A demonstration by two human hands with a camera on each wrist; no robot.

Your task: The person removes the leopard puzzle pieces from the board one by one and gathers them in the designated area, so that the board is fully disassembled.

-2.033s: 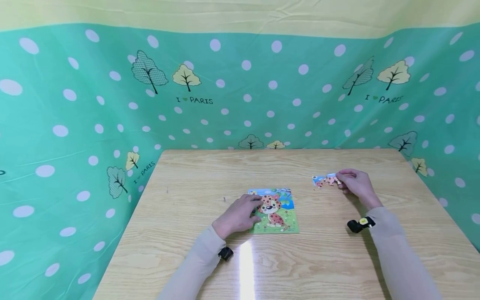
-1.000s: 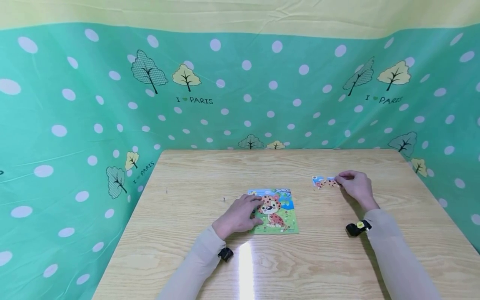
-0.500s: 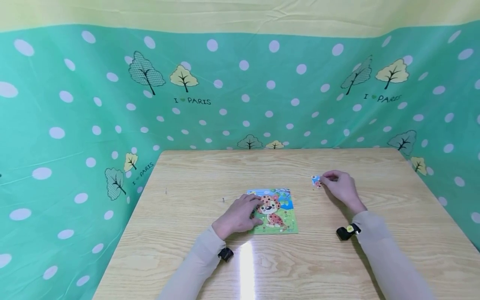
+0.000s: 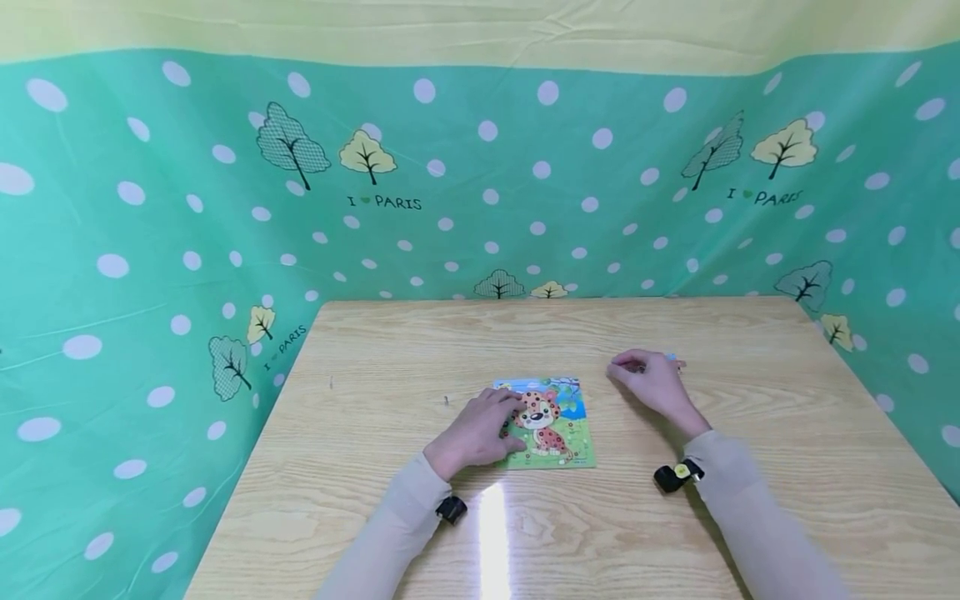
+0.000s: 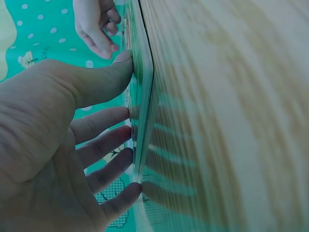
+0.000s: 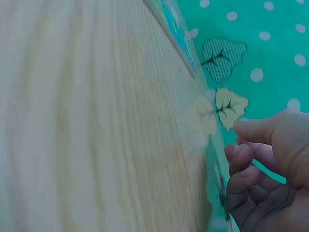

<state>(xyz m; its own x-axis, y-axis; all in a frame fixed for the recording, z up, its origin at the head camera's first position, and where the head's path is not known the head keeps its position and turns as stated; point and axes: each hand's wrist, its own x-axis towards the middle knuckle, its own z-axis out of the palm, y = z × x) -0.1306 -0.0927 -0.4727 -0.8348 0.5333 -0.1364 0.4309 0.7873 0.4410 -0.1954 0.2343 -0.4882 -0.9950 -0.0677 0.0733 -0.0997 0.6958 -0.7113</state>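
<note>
While the left hand (image 4: pixel 480 425) is resting with spread fingers on the leopard board (image 4: pixel 551 454) near the middle of the table (image 4: pixel 405 350), the right hand (image 4: pixel 654 385), fingers bunched, its grip indeterminable, is possibly risking scattering the partly hidden puzzle pieces (image 4: pixel 672 358) by brushing them.

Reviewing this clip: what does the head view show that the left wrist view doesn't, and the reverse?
Head view only: the cartoon leopard on the board, seen face-on, and both sleeves.
Left wrist view only: the palm side of the left hand, and the board seen edge-on.
Both: the board, left hand, right hand, wooden table and spotted cloth.
</note>
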